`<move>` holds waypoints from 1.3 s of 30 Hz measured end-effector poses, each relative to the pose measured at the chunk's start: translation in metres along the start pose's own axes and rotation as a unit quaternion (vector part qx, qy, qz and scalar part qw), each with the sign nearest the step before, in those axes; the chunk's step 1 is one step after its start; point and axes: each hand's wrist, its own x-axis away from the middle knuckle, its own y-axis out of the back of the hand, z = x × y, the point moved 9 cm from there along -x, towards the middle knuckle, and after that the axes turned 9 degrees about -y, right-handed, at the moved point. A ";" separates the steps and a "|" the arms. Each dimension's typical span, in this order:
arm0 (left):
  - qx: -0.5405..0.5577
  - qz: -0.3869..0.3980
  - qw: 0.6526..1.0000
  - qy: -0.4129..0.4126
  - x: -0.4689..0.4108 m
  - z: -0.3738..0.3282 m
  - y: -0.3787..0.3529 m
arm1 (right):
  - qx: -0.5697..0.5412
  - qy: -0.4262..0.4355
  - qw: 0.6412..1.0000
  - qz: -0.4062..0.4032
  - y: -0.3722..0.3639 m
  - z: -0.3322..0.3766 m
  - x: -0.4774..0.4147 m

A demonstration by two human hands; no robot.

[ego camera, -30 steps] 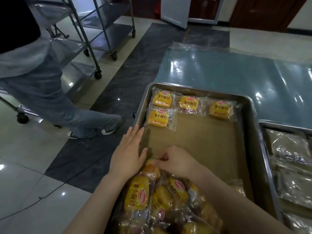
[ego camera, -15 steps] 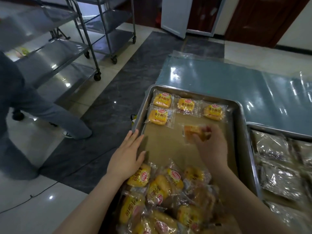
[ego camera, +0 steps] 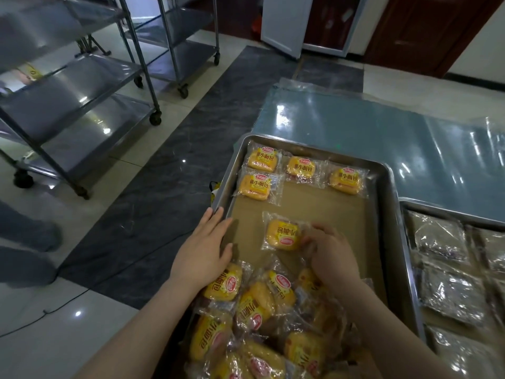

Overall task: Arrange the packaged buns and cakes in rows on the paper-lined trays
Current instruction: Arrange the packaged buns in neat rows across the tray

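Paper-lined tray [ego camera: 322, 206], bun packet [ego camera: 282, 234] logo-end nearest, right hand [ego camera: 332, 253] pinching its edge

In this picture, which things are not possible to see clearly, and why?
1. Head view: whether the right hand pinches the lone bun; its curled fingers cover the contact.
2. Bun pile: the bottom edge cuts it off and wrappers overlap, so no count.
3. Second tray: cut off by the right edge; glare blurs the labels of its packets.

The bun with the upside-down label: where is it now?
In the head view, the upside-down bun lies mid-tray on the paper, between the second-row bun and the loose pile; the right hand holds its right edge.
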 end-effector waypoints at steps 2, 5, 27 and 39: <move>-0.004 0.002 1.000 -0.001 0.000 0.000 0.000 | -0.032 -0.004 0.999 -0.035 0.007 -0.002 -0.001; -0.011 0.004 1.000 -0.002 -0.001 -0.001 0.000 | -0.047 0.093 0.994 0.038 -0.009 0.020 -0.001; -0.026 0.024 0.999 0.005 -0.002 -0.003 0.001 | 0.052 0.050 0.997 -0.003 0.009 -0.046 -0.030; -0.030 0.039 0.999 0.007 -0.004 -0.001 -0.002 | 0.089 0.086 0.990 0.067 -0.028 -0.011 -0.071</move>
